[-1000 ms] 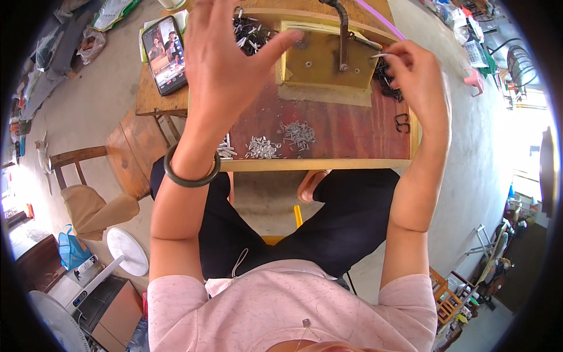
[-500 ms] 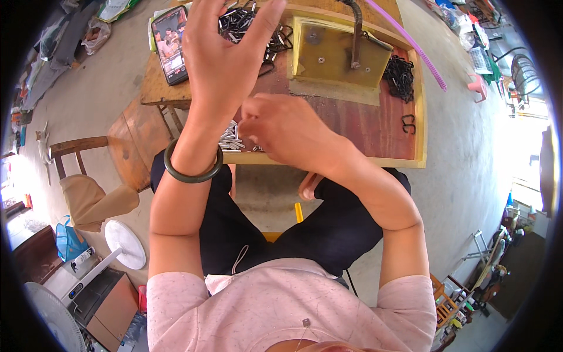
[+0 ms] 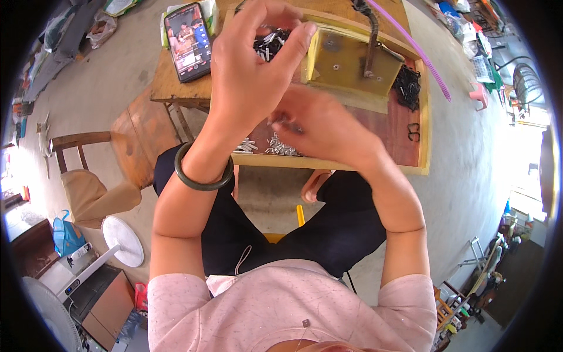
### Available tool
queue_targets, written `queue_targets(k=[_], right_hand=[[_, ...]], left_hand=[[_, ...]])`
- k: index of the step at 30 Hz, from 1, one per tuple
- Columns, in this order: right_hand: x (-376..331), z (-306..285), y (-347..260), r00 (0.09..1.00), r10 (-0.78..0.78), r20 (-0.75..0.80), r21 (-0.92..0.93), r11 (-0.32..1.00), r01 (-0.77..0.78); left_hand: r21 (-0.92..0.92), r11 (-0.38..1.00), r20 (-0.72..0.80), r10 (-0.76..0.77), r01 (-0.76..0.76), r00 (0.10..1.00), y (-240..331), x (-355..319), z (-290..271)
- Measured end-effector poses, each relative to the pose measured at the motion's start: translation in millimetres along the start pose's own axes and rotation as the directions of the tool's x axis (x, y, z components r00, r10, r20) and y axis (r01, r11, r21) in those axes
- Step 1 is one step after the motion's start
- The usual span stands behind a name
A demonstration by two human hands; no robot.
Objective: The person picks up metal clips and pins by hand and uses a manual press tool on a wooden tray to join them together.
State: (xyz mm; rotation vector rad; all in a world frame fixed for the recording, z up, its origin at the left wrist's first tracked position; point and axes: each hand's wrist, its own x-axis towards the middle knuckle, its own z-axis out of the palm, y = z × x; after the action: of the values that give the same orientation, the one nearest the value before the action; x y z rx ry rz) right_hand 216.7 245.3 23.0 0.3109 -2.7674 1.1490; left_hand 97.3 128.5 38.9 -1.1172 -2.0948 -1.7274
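My left hand (image 3: 249, 76), a dark bangle (image 3: 202, 186) at its wrist, is raised over the left of the wooden tray (image 3: 352, 167). Its thumb and curved fingers stand apart, with nothing visible between them. Lower and to the right, my right hand (image 3: 334, 120) has its fingers curled in; they are blurred, and some small dark or shiny bit shows at the fingertips. Below it lies a heap of small silver pins (image 3: 281, 145), beside longer silver tubes (image 3: 246, 145). Black loops with silver pieces (image 3: 271, 44) are piled behind my left hand, partly hidden.
A yellowish block (image 3: 346, 64) with a metal lever (image 3: 370, 50) stands in the tray. To its right lie a black pile of loops (image 3: 407, 88) and separate black loops (image 3: 413, 132). A phone (image 3: 189, 44) rests at the left; a purple coiled hose (image 3: 413, 50) hangs at the right.
Both hands have shifted right in the picture, and the tray and phone have shifted slightly too. My right hand has turned, uncovering the heap of silver pins.
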Motion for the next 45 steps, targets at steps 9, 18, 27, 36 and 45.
queue_targets(k=[9,18,27,36,45], right_hand=[[-45.4,-70.3,44.8,0.877,0.462,-0.128,0.707,0.663,-0.246],[-54.2,-77.0,39.9,0.87,0.463,-0.169,0.6,0.749,-0.282],[-68.2,-89.6,30.5,0.869,0.418,-0.263,0.319,0.888,-0.331],[-135.9,-112.3,43.2,0.771,0.553,-0.316,-0.639,0.476,-0.604],[-115.4,-65.1,34.2,0.974,0.214,0.073,-0.281,0.941,-0.186]], left_hand=[[-0.213,0.941,0.272,-0.203,0.264,0.941,13.7,-22.6,22.2],[-0.124,0.979,0.414,-0.097,0.162,0.905,28.6,-31.4,42.2],[-0.083,0.996,0.399,0.005,0.031,0.917,26.0,-36.0,57.5],[-0.274,0.828,0.456,-0.336,0.489,0.824,25.4,-35.5,53.3],[-0.332,0.831,0.41,-0.299,0.446,0.862,26.3,-34.1,64.1]])
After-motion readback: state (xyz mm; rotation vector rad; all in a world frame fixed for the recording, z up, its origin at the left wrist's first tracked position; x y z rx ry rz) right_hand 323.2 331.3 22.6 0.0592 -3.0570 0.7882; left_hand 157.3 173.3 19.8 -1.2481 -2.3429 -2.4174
